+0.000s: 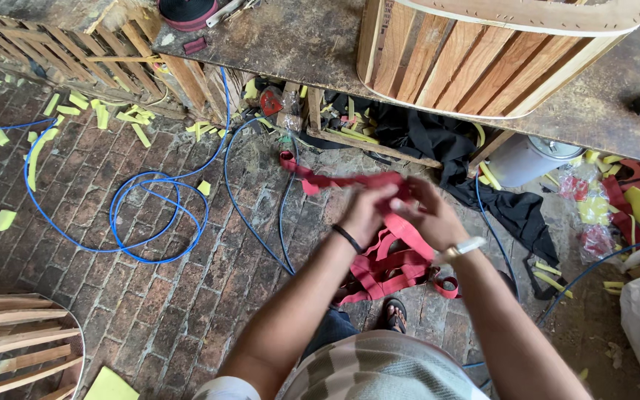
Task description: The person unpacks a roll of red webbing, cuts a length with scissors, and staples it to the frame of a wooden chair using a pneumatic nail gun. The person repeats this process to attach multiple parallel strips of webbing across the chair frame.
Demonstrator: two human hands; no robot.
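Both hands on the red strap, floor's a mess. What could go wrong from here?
1. The red strap is gripped by the left hand and right hand, but its slack lies piled by the sandalled foot; it may snag or trip.
2. The blue hose loops across the brick floor close by; a step back could catch it.
3. The strap's free end trails toward clutter under the workbench and might hook there.

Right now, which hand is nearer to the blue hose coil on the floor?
Left. The left hand is on the side of the blue hose coil; the right hand is farther away, beyond the left hand.
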